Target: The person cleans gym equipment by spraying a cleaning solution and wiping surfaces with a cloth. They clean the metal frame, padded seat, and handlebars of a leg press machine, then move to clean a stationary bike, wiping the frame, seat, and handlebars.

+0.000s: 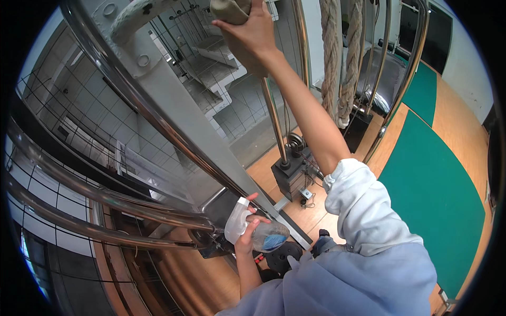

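My left hand (pixel 246 239) grips a spray bottle (pixel 272 236) by its neck, low in the view. The bottle has a translucent white trigger head and a clear body with a blue label. High up, at the top edge, my raised right hand (pixel 257 33) is closed around a folded olive-brown cloth (pixel 231 11), part of which hangs below the palm. Between the hands slants the grey metal upright (pixel 185 114) of a gym machine, with a chrome tube (pixel 158 118) along it. Whatever lies behind the cloth is hidden.
Curved chrome bars (pixel 118 209) reach in from the left. A black weight stack (pixel 290 179) with a guide rod stands on the wood floor. Thick ropes (pixel 330 59) hang at upper right. A green mat (pixel 431 189) lies to the right. Wire mesh (pixel 43 102) and concrete steps (pixel 215 89) show beyond.
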